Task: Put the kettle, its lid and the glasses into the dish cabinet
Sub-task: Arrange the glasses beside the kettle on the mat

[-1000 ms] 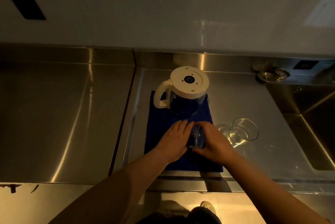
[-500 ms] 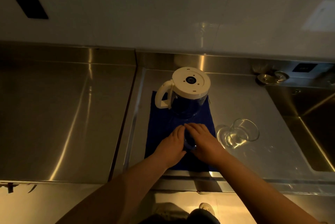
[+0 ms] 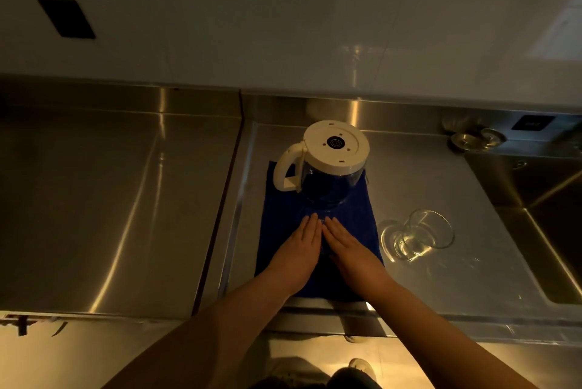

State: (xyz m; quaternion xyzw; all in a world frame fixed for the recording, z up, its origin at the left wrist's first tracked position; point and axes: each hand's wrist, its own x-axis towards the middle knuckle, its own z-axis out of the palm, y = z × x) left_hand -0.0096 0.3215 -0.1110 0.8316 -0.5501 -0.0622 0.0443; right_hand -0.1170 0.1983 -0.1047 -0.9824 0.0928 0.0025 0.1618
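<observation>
right now your left hand (image 3: 297,251) and right hand (image 3: 349,250) lie flat, fingers straight, gripping nothing — kettle (image 3: 327,168) just beyond both fingertips, glasses (image 3: 415,236) nearer your right.

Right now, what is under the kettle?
A dark blue cloth lies under the upside-down kettle, on the steel counter. Both flat hands, left hand and right hand, cover its near part, so what lies under them is hidden.
</observation>
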